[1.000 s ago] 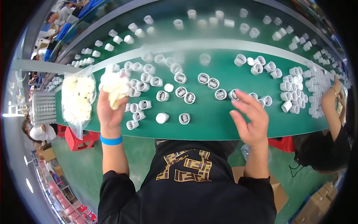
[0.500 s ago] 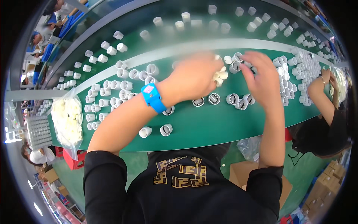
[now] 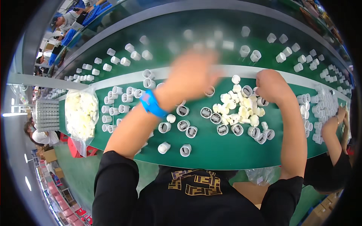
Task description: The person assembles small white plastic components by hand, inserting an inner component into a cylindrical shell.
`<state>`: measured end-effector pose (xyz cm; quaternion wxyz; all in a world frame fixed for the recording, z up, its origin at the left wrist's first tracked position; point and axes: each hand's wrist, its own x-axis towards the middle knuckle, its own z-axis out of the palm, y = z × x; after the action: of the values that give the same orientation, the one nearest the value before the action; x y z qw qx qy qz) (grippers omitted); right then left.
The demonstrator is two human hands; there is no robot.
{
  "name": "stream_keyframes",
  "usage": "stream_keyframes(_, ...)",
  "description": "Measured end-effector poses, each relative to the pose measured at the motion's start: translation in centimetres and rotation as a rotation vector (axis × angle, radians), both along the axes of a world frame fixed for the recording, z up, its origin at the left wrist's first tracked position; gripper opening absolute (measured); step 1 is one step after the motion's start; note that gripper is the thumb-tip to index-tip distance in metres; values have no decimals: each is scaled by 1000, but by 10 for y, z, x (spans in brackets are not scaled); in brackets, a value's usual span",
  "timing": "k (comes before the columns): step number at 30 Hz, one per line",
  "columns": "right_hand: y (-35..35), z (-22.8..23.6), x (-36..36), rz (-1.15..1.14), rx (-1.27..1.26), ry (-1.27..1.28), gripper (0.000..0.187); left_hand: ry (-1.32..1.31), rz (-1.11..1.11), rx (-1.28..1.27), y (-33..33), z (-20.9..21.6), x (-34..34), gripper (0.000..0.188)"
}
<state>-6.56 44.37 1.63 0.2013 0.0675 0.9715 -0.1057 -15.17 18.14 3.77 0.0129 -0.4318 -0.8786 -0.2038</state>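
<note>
My left hand (image 3: pixel 194 73), smeared by motion, is above the pale rail at the back of the green table (image 3: pixel 211 154); whether it holds anything cannot be made out. A blue wristband (image 3: pixel 152 103) circles that wrist. My right hand (image 3: pixel 272 86) is low at the right with its fingers curled inward, beside a white cup (image 3: pixel 247 90); its fingertips are partly hidden. Between the hands lies a loose pile of small cream-white rounded pieces (image 3: pixel 241 107). Around it stand several white cups with grey metallic parts inside, such as one nearer cup (image 3: pixel 222 129).
Crowded white cups (image 3: pixel 112 101) stand left, and more (image 3: pixel 320 109) right. A clear bag of cream pieces (image 3: pixel 81 115) lies at the left end. Beyond the pale rail (image 3: pixel 241 70), more cups stand on a green strip. At the right, another person's arm (image 3: pixel 332 130) reaches over the table.
My left hand, earlier over a cluster of cream pieces, has swung away up and left, uncovering the pile. The right hand's spread fingers have curled in. The whole view has shifted.
</note>
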Motion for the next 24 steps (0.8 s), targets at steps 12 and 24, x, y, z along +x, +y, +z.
stream_keyframes(12,-64,62,67,-121,-553,420,12,-13,215,-23,-87,-45,-116,38)
stream_keyframes(24,-159,-12,193,-70,-387,488,26,-972,149,943,-173,-8,118,45)
